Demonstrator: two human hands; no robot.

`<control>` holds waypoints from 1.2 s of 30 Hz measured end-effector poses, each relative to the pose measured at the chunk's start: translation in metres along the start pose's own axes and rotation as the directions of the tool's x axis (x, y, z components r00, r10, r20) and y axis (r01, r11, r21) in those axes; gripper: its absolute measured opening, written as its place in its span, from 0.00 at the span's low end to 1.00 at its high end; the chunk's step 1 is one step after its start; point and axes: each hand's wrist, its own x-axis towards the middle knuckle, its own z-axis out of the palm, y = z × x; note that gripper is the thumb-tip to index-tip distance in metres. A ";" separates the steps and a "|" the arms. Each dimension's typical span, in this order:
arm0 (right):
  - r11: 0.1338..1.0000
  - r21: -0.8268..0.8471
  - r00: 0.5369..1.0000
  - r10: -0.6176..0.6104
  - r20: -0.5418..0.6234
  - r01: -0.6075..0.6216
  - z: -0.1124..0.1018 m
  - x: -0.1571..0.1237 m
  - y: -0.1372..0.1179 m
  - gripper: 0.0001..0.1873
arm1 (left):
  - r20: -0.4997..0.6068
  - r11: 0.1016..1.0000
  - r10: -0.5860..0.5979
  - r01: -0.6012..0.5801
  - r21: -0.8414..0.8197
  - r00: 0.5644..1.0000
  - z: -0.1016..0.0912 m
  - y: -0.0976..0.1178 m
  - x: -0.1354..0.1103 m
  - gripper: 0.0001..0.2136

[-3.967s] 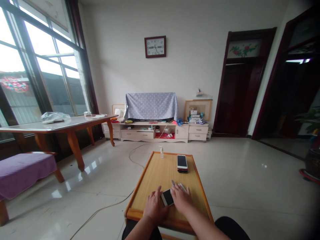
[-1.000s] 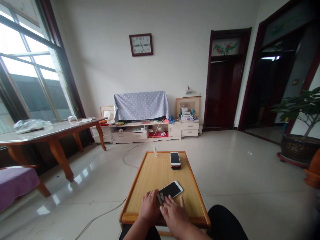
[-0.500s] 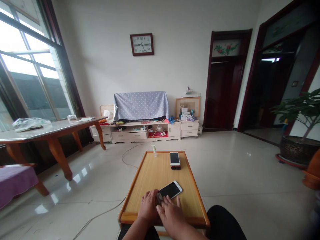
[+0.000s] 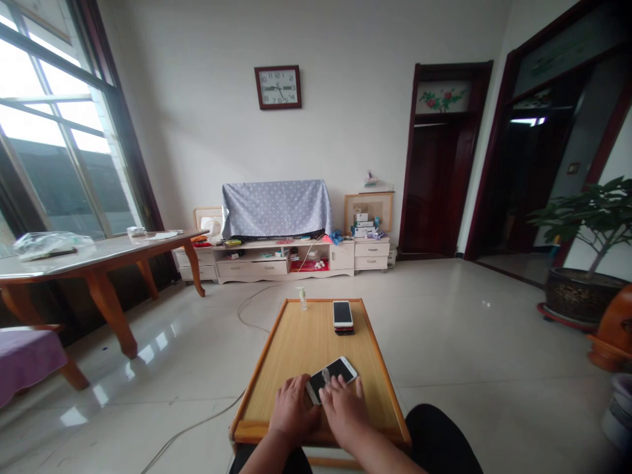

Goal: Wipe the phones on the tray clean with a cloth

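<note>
The left hand (image 4: 293,408) lay open, its fingers against the near-left end of a white smartphone (image 4: 340,370). The right hand (image 4: 343,411) was open too, fingers spread over the screen; neither visibly gripped it. The phone lay flat towards the near end of a low wooden table (image 4: 256,368), with a stack of phones (image 4: 342,315) at the far end, just beside a pump bottle (image 4: 302,298).

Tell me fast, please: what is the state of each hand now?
Left hand: open, touching the near end of the smartphone.
Right hand: fingers on the smartphone; cannot tell if it holds the small pale item.
</note>
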 end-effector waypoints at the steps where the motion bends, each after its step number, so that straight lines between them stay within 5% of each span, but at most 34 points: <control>1: 0.998 0.031 0.998 -0.057 0.018 0.056 0.002 -0.004 -0.007 0.34 | 0.005 1.000 -0.007 0.007 -0.005 1.000 -0.001 0.001 0.000 0.24; 5: 0.987 0.101 0.990 -0.131 0.043 0.126 0.000 -0.009 -0.014 0.32 | 0.022 1.000 -0.019 0.019 0.000 1.000 -0.004 0.003 -0.001 0.22; 12: 0.999 0.010 0.999 0.050 0.006 -0.051 -0.016 0.011 0.009 0.35 | 0.036 0.998 -0.032 0.030 0.047 0.999 -0.003 0.004 0.000 0.29; 18: 0.989 0.038 0.990 -0.144 0.013 0.143 0.002 -0.010 -0.016 0.35 | 0.035 0.999 -0.040 0.040 0.007 0.999 0.004 -0.003 0.001 0.29; 36: 0.993 0.019 0.989 -0.117 0.090 0.116 0.012 0.038 -0.030 0.29 | 0.046 0.999 -0.035 0.037 -0.035 0.998 0.004 -0.003 0.002 0.43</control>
